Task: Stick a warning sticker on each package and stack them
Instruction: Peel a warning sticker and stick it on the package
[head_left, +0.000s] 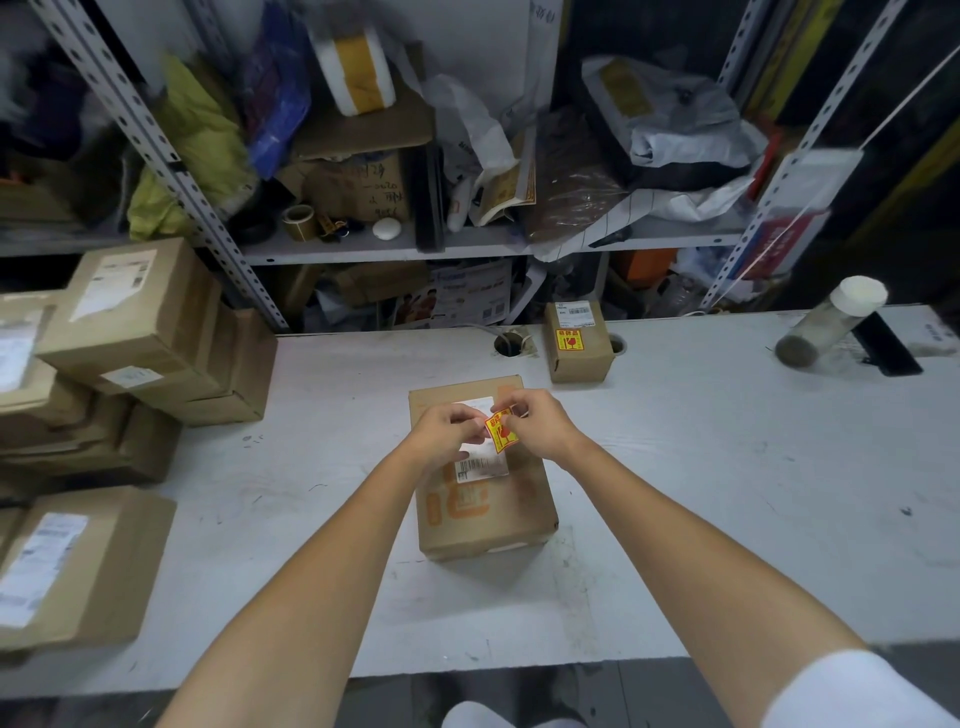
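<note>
The red-and-yellow warning sticker (501, 430) is held just above the top of a cardboard package (488, 514), tilted, over the right edge of that package's white shipping label (480, 460). The right hand (540, 423) pinches the sticker's upper corner with curled fingers; the left hand (449, 428), fingers also curled, grips its left edge. The package lies flat in the middle of the white table (727, 467), with its far edge toward the shelves and its near edge well short of the table's front edge. Bare tabletop lies open on both sides of it, widest to the right. At the table's far edge, between two cable holes (506, 344), stands a small box (576, 358) that carries the same kind of sticker on its top. Along the left edge a pile of labelled boxes (140, 322) leans unevenly, and another box (78, 566) sits nearer the front corner. Far right, a clear tube (831, 322) with a white cap leans on a black block (885, 345). Behind the table are cluttered metal shelves (467, 244).
</note>
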